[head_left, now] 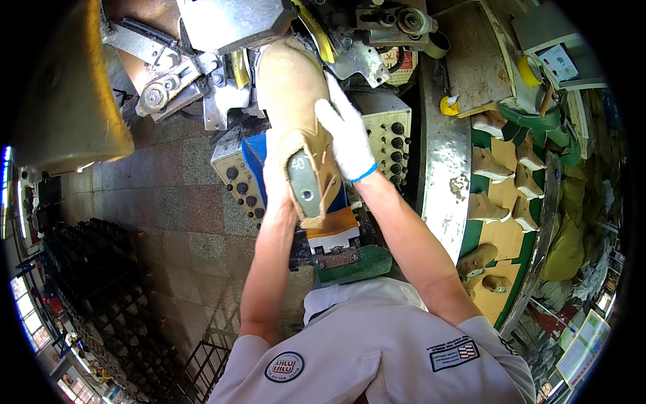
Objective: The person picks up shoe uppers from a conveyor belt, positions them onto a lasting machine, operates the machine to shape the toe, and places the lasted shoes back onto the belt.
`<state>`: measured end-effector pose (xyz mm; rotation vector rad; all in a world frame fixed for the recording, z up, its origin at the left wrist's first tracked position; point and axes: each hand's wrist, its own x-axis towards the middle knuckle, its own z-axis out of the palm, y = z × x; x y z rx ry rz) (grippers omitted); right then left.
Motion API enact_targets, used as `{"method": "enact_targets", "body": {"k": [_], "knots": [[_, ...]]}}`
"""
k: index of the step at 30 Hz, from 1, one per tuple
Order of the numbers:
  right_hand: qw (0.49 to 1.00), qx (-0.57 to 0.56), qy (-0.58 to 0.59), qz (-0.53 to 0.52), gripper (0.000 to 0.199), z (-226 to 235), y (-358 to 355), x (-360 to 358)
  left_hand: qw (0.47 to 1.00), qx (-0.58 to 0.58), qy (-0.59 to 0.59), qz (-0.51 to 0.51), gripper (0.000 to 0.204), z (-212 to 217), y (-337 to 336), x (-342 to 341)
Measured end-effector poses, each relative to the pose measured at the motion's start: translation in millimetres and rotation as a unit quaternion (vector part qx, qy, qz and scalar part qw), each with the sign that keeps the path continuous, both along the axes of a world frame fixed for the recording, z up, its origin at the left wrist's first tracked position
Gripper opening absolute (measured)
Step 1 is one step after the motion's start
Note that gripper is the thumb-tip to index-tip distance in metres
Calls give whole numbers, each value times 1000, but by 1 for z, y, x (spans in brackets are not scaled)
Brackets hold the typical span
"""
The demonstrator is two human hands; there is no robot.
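A tan shoe upper (291, 84) is stretched over a last (306, 185), whose green-grey top shows through the ankle opening. Its toe end lies between the metal jaws of a machine (235, 23), and its heel end points toward me. My left hand (276, 176) holds the left side of the shoe near the ankle, its fingers mostly hidden behind it. On the other side, my right hand (348, 135), in a white glove with a blue cuff, grips the shoe with its thumb on the upper and fingers along the side.
Control panels with black knobs (396, 145) flank the shoe below the jaws. To the right, a conveyor (501, 229) carries several tan shoe uppers beside a metal ledge (445, 175). Dark racks (101, 289) stand on the tiled floor at left. A large worn panel (67, 101) hangs at upper left.
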<state>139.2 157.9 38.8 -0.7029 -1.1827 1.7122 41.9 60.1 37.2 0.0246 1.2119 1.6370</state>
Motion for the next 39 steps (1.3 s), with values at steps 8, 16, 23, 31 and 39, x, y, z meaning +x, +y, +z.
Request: {"method": "enact_targets", "body": {"k": [8,16,23,31,39], "knots": [[989,-103,-36,-101,58,8,-31,-12,996,33,-4,-77,60,-14,-8,-25],[991,-48,-62,-107,51,4,-16,-4,998,43,5,-36,58,-14,-2,-8],[975,-80,-128,-165,51,2,-34,-17,988,-35,127,-82,65,10,-10,-24],[971,-74,-178,-140,52,-1,-26,-6,995,-9,77,-60,73,-3,-3,-12],[978,-93,-151,-108,44,-28,-26,-5,979,-13,190,-73,74,-13,-5,-12]]}}
